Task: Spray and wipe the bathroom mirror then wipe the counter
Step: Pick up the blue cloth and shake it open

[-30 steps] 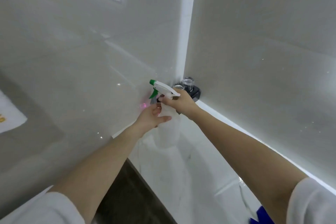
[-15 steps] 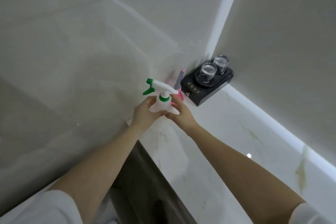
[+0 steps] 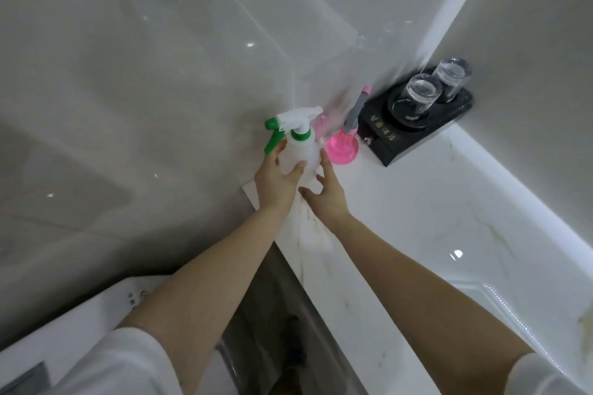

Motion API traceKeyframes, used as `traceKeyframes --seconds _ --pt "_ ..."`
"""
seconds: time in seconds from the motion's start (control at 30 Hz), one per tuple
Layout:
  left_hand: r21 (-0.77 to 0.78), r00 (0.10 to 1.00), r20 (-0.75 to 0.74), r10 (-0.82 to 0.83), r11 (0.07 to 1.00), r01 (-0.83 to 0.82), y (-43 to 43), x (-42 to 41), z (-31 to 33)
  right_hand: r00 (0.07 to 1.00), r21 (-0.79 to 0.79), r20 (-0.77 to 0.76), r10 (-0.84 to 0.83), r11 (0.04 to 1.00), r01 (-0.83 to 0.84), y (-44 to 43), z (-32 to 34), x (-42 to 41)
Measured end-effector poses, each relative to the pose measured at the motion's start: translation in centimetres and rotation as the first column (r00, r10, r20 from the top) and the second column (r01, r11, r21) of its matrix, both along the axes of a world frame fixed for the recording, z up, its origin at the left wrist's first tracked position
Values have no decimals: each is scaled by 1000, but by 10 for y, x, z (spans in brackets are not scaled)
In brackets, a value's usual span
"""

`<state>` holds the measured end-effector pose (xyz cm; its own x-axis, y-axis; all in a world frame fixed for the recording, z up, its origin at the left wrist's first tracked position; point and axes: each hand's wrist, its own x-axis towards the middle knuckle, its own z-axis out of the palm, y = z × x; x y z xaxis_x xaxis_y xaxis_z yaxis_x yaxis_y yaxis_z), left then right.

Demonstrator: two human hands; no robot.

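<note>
A white spray bottle (image 3: pixel 300 151) with a green nozzle and trigger stands at the far left corner of the white counter (image 3: pixel 417 218), close to the grey tiled wall. My left hand (image 3: pixel 276 179) grips the bottle's body, thumb across its front. My right hand (image 3: pixel 327 192) lies beside the bottle with relaxed, spread fingers, one fingertip touching its right side. The mirror runs along the right, above the counter's lit back edge (image 3: pixel 500 176); no cloth is in view.
A pink spray bottle (image 3: pixel 343 146) with a grey stem stands just right of the white one. A black tray (image 3: pixel 417 135) in the corner carries two upturned glasses (image 3: pixel 420 91). A white toilet tank (image 3: pixel 106 301) sits lower left, below the counter edge.
The bottle came down from chest height to the counter corner. My right hand left the bottle's neck and opened; my left hand took the body. The view tilted down.
</note>
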<state>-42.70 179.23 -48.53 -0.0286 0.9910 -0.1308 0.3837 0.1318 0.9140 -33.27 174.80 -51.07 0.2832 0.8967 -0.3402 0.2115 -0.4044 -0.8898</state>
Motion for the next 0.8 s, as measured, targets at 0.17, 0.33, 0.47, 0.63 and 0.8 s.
traceKeyframes --seconds 0.17,0.33,0.47,0.63,0.8 --pt "14 1000 15 -1 1000 1 11 3 -6 998 14 -55 -19 1000 20 7 -5 8" --pt "11 997 80 24 1000 -25 12 0 -14 995 31 -84 -51 998 54 9 -12 10" --pt "-90 1000 15 -16 996 18 -6 -21 -30 996 -12 -41 -75 997 75 -4 -13 17" --pt "-407 920 -106 -377 861 306 -18 -31 -33 996 -23 69 -48 999 50 -23 2 32" --pt "-423 819 -137 -557 781 460 -32 2 5 987 33 96 -128 992 126 -54 36 49"
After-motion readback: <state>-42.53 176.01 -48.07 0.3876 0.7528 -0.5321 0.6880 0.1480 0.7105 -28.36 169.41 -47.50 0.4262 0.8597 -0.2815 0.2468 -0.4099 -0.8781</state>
